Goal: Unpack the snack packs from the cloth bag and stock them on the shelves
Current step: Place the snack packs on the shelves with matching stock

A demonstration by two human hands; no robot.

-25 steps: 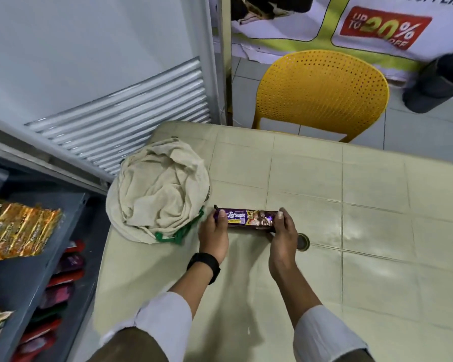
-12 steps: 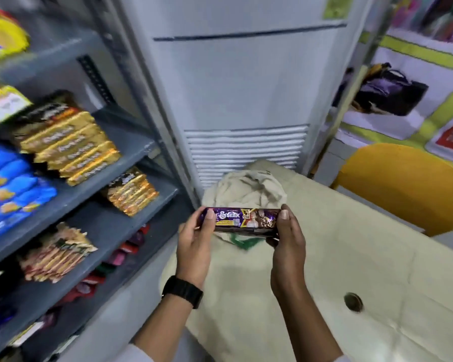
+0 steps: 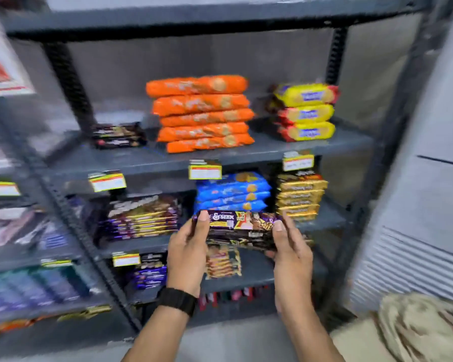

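Observation:
A purple snack pack (image 3: 237, 226) is held level in front of the grey shelf unit (image 3: 246, 158). My left hand (image 3: 187, 253) grips its left end, and my right hand (image 3: 289, 250) grips its right end. The pack hangs before the second shelf, between a stack of similar purple packs (image 3: 141, 218) on the left and blue packs (image 3: 233, 192) behind it. The beige cloth bag (image 3: 424, 327) lies at the bottom right, apart from both hands.
Orange packs (image 3: 202, 113), yellow packs (image 3: 306, 113) and dark packs (image 3: 117, 135) sit on the upper shelf. Gold packs (image 3: 301, 197) stand right of the blue ones. More packs fill the lower shelves. A white cabinet with a louvred vent (image 3: 416, 257) stands to the right.
The view has swung left from the table to the shelf unit. Both hands carried the purple pack away from the cloth bag and up in front of the second shelf.

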